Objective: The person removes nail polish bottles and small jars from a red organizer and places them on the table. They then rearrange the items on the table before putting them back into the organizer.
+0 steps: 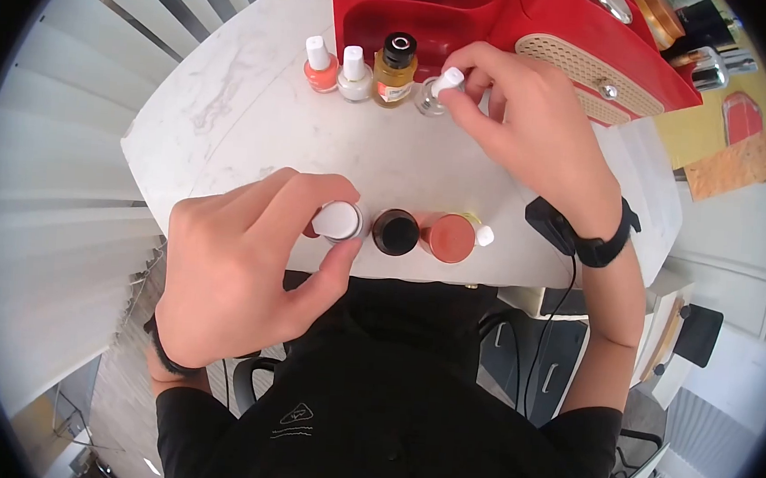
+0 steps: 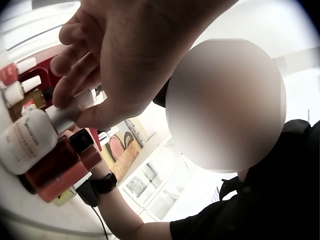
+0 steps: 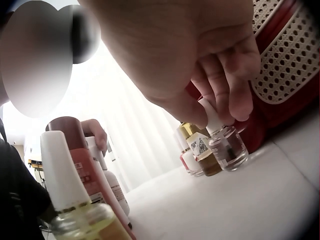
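My right hand (image 1: 534, 112) pinches the white cap of a clear nail polish bottle (image 3: 229, 150) between thumb and fingers. That bottle stands upright on the table, at the right end of a back row. Nearer my body, my left hand (image 1: 235, 255) has thumb and forefinger around the cap of a white bottle (image 2: 31, 139). To the right of this bottle stand a dark red bottle with a black cap (image 1: 396, 232) and a pink-red bottle (image 1: 448, 238). Beside them is a yellowish nail polish bottle (image 3: 92, 222) with a white cap.
Along the back row stand a coral nail polish (image 1: 321, 75), a whitish nail polish (image 1: 355, 86) and an amber bottle (image 1: 394, 75) with a black cap. Behind them is a red organizer (image 1: 494, 47) with a woven-look drawer front. The marble-patterned table (image 1: 232, 113) ends near my body.
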`<state>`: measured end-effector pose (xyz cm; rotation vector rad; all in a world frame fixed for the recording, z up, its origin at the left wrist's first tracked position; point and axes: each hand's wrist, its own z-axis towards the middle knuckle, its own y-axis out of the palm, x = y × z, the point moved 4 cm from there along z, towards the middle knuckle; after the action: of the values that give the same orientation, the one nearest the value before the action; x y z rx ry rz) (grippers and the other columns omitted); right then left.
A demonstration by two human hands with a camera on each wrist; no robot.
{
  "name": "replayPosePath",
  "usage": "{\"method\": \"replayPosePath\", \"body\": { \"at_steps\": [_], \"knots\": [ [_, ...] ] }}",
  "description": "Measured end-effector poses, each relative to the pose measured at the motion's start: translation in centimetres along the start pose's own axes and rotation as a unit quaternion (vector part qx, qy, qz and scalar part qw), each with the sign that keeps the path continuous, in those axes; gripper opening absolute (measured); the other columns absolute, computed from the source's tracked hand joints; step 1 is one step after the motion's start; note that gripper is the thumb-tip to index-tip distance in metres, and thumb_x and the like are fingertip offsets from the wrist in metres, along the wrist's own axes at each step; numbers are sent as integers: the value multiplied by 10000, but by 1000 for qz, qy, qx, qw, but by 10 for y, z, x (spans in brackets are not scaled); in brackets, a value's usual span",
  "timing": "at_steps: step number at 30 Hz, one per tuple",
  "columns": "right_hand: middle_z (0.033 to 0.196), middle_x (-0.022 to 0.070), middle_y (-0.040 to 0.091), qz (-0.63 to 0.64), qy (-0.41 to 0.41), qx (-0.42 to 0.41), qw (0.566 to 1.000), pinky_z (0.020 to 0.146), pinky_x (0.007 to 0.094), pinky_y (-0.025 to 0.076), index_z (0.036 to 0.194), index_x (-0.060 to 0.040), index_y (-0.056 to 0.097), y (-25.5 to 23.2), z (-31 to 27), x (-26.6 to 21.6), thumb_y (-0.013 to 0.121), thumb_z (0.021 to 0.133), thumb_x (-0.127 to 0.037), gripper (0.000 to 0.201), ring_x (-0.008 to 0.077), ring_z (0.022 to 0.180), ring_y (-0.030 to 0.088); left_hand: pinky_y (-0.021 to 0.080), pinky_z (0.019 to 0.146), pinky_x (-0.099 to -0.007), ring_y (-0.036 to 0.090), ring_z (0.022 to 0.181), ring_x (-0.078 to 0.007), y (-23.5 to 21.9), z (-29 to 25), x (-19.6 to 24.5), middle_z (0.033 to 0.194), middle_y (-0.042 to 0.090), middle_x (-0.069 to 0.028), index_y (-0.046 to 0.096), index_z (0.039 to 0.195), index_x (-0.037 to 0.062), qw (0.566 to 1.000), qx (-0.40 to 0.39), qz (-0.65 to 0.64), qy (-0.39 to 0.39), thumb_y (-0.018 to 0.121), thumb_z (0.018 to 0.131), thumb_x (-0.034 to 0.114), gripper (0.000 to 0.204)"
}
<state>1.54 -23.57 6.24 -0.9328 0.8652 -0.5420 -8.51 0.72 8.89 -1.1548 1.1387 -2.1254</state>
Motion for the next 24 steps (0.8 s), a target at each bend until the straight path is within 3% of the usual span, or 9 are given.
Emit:
{"method": "replayPosePath", "body": {
  "at_steps": [2,4,5,11,15,18,20,22,24],
  "knots": [
    [868,115,778,1,5,1,1000,708,417,589,1086,-69,745,-5,-12,-1,735,1011,-195,147,324,788,759,532,582,-317,747,692,-203,3,0,1,852,732,-25,739,1068,110,1000,-7,-2,-1,868,819,77,282],
    [899,37,749,14,-3,5,1000,653,313,513,1147,-77,755,-9,-26,-2,793,990,-143,173,180,727,674,496,566,-314,669,631,-199,6,-4,-2,860,738,-33,751,1082,109,1000,-9,-12,-4,856,808,87,294],
    [899,37,749,13,1,6,1000,653,313,513,1147,-77,755,-13,-33,-2,793,990,-143,173,180,727,674,459,551,-312,590,570,-194,7,-5,-4,869,744,-42,764,1096,108,1000,-8,-19,-11,844,797,97,309],
    [983,15,791,52,10,-10,999,620,295,503,1148,-108,773,-42,-76,-12,827,891,-47,269,178,785,717,472,571,-303,603,603,-200,4,-5,-5,917,753,-56,767,1146,97,997,-69,-14,-26,869,792,122,369],
    [954,62,774,63,24,-33,997,668,342,591,1108,-109,738,-45,-96,-15,817,901,-64,225,252,765,740,475,581,-298,621,639,-197,-1,-3,-15,950,751,-84,778,1212,78,995,-86,-38,-23,901,795,182,448],
    [937,61,769,62,21,-34,997,649,346,583,1108,-113,740,-43,-105,-15,824,891,-61,238,258,769,748,428,571,-282,606,651,-160,-17,5,-24,942,736,-67,773,1283,41,988,-129,-78,-46,908,822,268,532],
    [927,59,766,61,16,-35,997,639,349,578,1109,-116,742,-39,-107,-16,827,885,-58,246,262,770,752,420,557,-295,590,653,-145,-25,14,-33,881,698,-20,790,1251,95,975,-128,-175,-45,936,790,239,505],
    [909,56,759,56,9,-32,998,626,357,572,1116,-116,745,-36,-108,-15,837,875,-58,264,266,773,757,389,553,-296,537,652,-113,-23,26,-46,874,692,-14,796,1248,104,977,-116,-161,-75,889,852,194,416],
    [906,56,758,56,9,-32,998,625,362,571,1115,-113,745,-33,-109,-17,838,874,-59,264,267,774,757,368,555,-291,508,625,-99,-16,40,-62,860,680,-11,795,1253,124,995,17,-39,-89,822,928,141,326]
  ]
}}
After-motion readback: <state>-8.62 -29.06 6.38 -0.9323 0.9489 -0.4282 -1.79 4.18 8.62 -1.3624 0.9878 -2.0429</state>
